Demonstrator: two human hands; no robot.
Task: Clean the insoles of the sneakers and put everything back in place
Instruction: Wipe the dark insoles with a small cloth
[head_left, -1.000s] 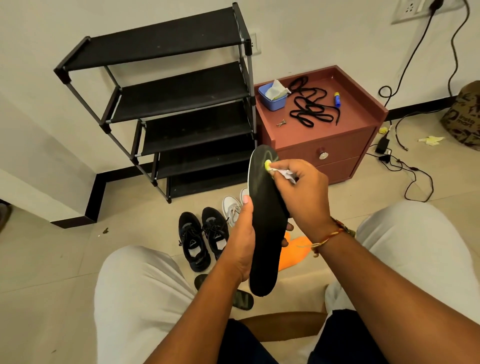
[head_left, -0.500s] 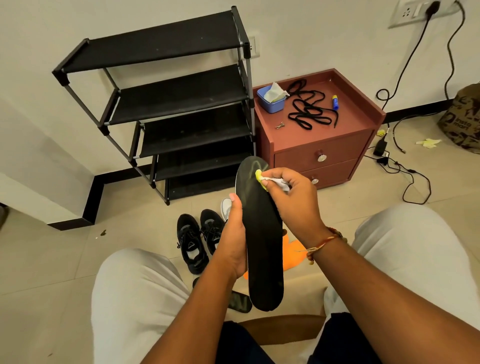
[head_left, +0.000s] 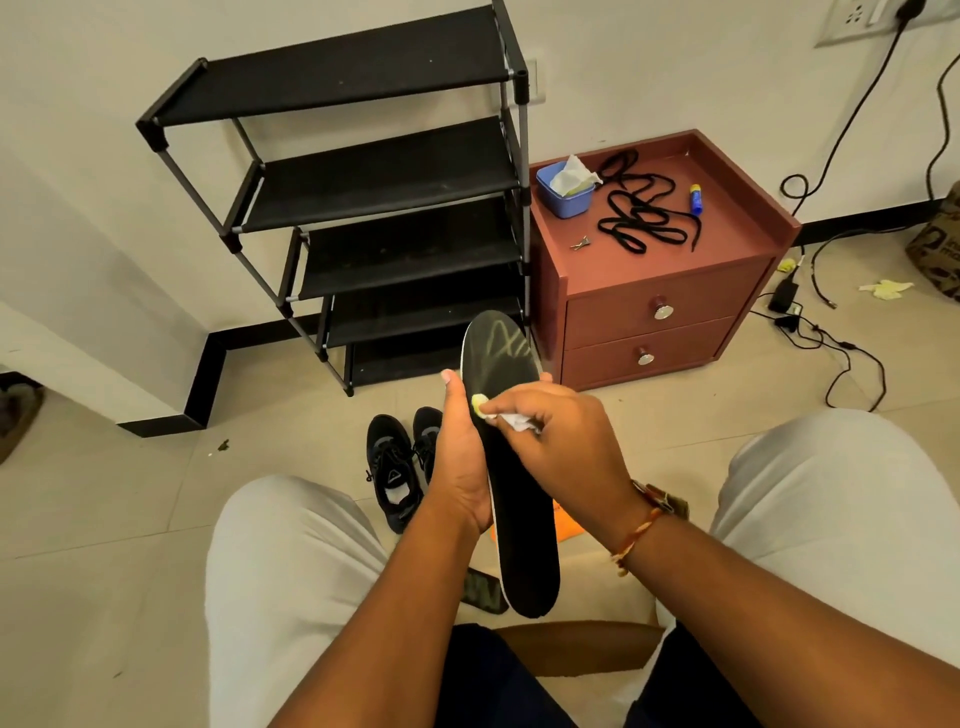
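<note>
A long black insole (head_left: 514, 519) stands upright between my knees, with wet streaks near its top. My left hand (head_left: 462, 467) grips its left edge around the middle. My right hand (head_left: 556, 447) presses a small white and yellow wipe (head_left: 493, 413) against the upper half of the insole. A pair of black sneakers (head_left: 400, 467) sits on the floor just behind my left hand. Black laces (head_left: 641, 218) lie loose on top of the red-brown cabinet (head_left: 660, 312).
A black shoe rack (head_left: 384, 208) with bare shelves stands against the wall, left of the cabinet. A blue tub of wipes (head_left: 563, 189) sits on the cabinet. Another insole (head_left: 483, 592) and something orange (head_left: 563, 525) lie on the floor. Cables (head_left: 831, 338) trail at right.
My right hand has slid the wipe down from the insole's top toward its middle, leaving wet streaks above. The insole and my left hand have shifted slightly left and lower.
</note>
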